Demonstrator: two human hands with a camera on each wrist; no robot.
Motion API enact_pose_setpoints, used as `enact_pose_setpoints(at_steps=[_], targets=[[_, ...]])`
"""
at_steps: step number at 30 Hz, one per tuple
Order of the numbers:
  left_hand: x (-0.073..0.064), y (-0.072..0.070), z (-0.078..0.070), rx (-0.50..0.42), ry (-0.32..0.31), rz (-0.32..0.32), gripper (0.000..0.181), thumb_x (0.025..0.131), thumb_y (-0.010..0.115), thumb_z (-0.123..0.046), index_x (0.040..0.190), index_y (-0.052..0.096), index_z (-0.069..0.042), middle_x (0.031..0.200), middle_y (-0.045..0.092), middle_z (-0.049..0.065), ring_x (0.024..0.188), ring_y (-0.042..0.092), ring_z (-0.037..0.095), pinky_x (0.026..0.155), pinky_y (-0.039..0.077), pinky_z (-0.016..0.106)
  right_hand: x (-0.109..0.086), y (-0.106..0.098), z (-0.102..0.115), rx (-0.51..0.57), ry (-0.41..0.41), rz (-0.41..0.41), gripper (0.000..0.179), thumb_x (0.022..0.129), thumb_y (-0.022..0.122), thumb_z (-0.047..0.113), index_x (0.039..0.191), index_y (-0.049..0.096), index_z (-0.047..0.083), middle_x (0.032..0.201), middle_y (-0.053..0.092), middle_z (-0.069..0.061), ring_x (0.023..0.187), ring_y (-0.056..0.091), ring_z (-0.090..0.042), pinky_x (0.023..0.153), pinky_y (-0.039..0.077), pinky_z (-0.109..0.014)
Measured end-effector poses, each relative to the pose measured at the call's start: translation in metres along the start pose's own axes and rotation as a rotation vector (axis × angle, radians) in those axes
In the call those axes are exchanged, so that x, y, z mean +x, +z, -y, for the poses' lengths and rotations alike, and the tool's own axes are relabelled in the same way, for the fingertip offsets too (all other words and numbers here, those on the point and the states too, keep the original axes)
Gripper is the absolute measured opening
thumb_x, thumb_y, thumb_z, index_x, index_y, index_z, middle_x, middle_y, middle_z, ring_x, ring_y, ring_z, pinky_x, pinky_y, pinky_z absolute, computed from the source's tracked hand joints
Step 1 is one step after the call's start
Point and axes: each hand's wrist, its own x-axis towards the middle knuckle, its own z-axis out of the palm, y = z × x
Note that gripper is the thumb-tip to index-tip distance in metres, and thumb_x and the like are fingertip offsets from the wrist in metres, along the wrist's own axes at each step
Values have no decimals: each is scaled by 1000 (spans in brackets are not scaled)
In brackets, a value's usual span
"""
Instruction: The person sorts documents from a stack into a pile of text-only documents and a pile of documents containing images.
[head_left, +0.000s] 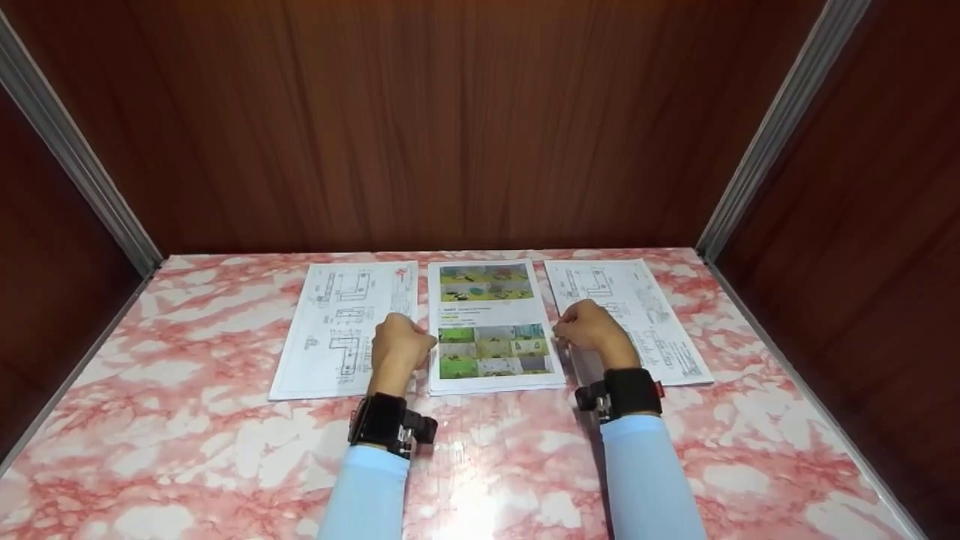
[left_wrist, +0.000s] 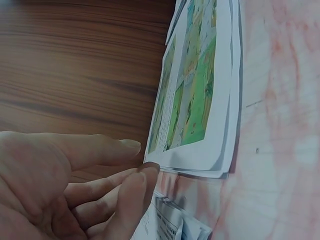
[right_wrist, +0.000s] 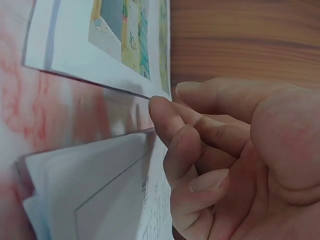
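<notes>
A stack of printed sheets (head_left: 491,313) with colour photos lies in the middle, between two stacks of line drawings. Beside its left edge is my left hand (head_left: 397,349), partly over the left drawing stack (head_left: 315,349). In the left wrist view the fingertips (left_wrist: 150,167) are right at the photo stack's corner, with a gap between thumb and forefinger. On the other side, my right hand (head_left: 596,330) reaches over the right drawing stack (head_left: 664,330). Its forefinger tip (right_wrist: 160,107) meets the photo stack's edge, thumb apart, other fingers loosely curled.
The stacks lie on a red-and-white marbled table (head_left: 480,465). A dark wood panel (head_left: 480,127) rises behind it, and side panels with metal corner posts (head_left: 780,127) stand left and right. Each wrist carries a black strapped camera (head_left: 382,420).
</notes>
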Motion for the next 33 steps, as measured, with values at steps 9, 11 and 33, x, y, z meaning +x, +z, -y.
enact_pose_setpoints(at_steps=[9,11,33], targets=[[0,0,2,-38,25,-20,14,83,80,-16,90,78,-4,91,75,14,80,70,28,79,58,42,0,1,-3,13,25,9,18,94,65,15,95,74,-1,86,75,-14,73,65,-18,67,48,-28],[0,0,2,-37,22,-18,14,83,80,-16,91,78,-4,93,76,15,82,71,30,81,58,43,0,0,-3,20,28,16,18,95,65,15,95,73,-1,86,75,-13,74,66,-19,67,49,-28],[-56,82,-95,-445,372,-81,11,94,71,-10,101,79,-6,90,75,2,80,69,14,75,58,31,-31,-77,-14,15,-15,-797,28,105,56,25,109,71,3,93,68,-18,89,62,-38,80,46,-54]])
